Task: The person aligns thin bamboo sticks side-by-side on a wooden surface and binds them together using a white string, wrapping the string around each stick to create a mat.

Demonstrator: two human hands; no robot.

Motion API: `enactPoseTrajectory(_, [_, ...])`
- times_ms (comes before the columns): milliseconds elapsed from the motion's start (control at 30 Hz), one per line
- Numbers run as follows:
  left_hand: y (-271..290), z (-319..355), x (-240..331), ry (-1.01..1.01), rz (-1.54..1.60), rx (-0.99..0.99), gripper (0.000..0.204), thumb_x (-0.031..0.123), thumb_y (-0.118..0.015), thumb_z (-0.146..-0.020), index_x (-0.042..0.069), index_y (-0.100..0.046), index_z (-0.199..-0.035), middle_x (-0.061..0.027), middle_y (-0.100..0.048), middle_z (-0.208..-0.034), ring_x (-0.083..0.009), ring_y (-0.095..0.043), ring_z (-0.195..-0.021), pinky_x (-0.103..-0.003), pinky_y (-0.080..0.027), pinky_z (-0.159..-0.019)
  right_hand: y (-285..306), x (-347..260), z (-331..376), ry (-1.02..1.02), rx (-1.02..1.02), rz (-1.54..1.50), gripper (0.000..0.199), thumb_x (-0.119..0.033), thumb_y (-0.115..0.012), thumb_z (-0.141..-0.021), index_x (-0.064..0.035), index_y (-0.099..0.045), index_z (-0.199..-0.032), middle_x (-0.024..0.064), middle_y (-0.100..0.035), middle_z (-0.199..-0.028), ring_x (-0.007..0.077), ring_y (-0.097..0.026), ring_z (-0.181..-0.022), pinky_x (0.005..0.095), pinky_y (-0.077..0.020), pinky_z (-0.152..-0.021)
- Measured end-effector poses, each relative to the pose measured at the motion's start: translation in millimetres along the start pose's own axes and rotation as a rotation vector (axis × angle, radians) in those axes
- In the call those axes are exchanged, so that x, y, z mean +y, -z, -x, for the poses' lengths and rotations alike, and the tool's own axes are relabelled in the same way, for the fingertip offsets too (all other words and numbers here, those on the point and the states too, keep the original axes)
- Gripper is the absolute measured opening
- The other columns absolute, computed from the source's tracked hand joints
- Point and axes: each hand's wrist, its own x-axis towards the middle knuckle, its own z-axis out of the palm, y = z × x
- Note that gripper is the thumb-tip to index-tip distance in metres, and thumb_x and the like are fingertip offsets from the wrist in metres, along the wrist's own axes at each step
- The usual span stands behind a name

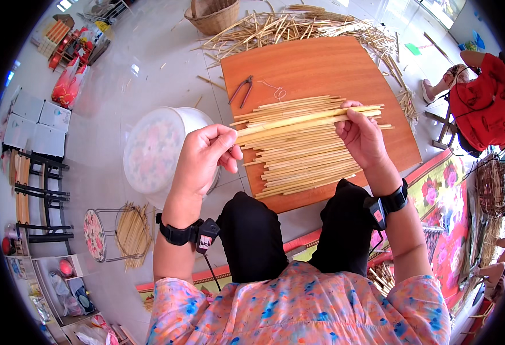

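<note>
A pale yellow reed stalk (298, 122) stretches between my two hands above the table. Its left end is pinched between the thumb and fingers of my left hand (208, 150). Toward its other end, my right hand (363, 135) grips it between thumb and fingers. Whether more than one stalk is in my grip is hard to make out. Beneath lies a row of several thin stalks (307, 164), side by side on the brown wooden table (298, 63). Pliers (241, 91) with dark handles rest at the table's left, beside a loose pale string (276, 90).
A loose heap of stalks (264, 31) and a wicker basket (212, 18) lie beyond the table. To the left stand a white round tub (160, 146) and a wire-framed stool (96, 234). At right, a person in red (485, 103) sits near a floral mat (436, 195).
</note>
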Motion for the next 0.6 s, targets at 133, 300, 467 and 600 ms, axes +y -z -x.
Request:
enactPoseTrajectory(133, [1.8,-4.9,-0.9,0.021,-0.002,-0.017,0.024,0.024,-0.060,-0.102,0.002,-0.063,-0.092,-0.0058,-0.065,-0.075,-0.0084,-0.058,-0.053,-0.021,-0.047,-0.051,-0.3,-1.1,-0.1,0.010,0.036,0.011,0.013,-0.011,-0.057,-0.102,-0.0056,-0.062,-0.113,0.0020,-0.067,-0.090,0.0118,-0.069,-0.081,0.0260,-0.0575,-0.075])
enactPoseTrajectory(300, [2.3,-8.9,-1.6,0.024,-0.023,-0.018,0.023,0.024,-0.061,-0.102,0.003,-0.063,-0.093,-0.0056,-0.066,-0.076,-0.0082,-0.058,-0.054,-0.021,-0.047,-0.052,2.9,0.5,-2.1,-0.002,0.093,0.018,0.014,-0.015,-0.061,-0.102,-0.0070,-0.065,-0.112,0.0004,-0.067,-0.087,0.0101,-0.069,-0.078,0.0236,-0.0577,-0.071])
enactPoseTrajectory(467, [3.2,-11.2,-4.3,0.017,-0.027,-0.032,0.022,0.024,-0.064,-0.100,0.002,-0.064,-0.096,-0.0055,-0.066,-0.078,-0.0082,-0.059,-0.058,-0.021,-0.048,-0.055,-0.4,1.6,-1.7,-0.013,0.158,0.012,0.015,-0.016,-0.063,-0.101,-0.0045,-0.065,-0.110,0.0012,-0.068,-0.086,0.0100,-0.069,-0.076,0.0217,-0.0581,-0.068])
enactPoseTrajectory(600, [6.5,-15.7,-7.9,0.049,-0.020,-0.056,0.021,0.021,-0.066,-0.098,0.001,-0.067,-0.103,-0.0057,-0.068,-0.081,-0.0085,-0.061,-0.061,-0.021,-0.049,-0.058,-4.7,1.0,-3.4,0.002,0.224,-0.008,0.016,-0.015,-0.063,-0.101,-0.0011,-0.065,-0.107,0.0042,-0.069,-0.085,0.0121,-0.070,-0.077,0.0227,-0.0596,-0.069])
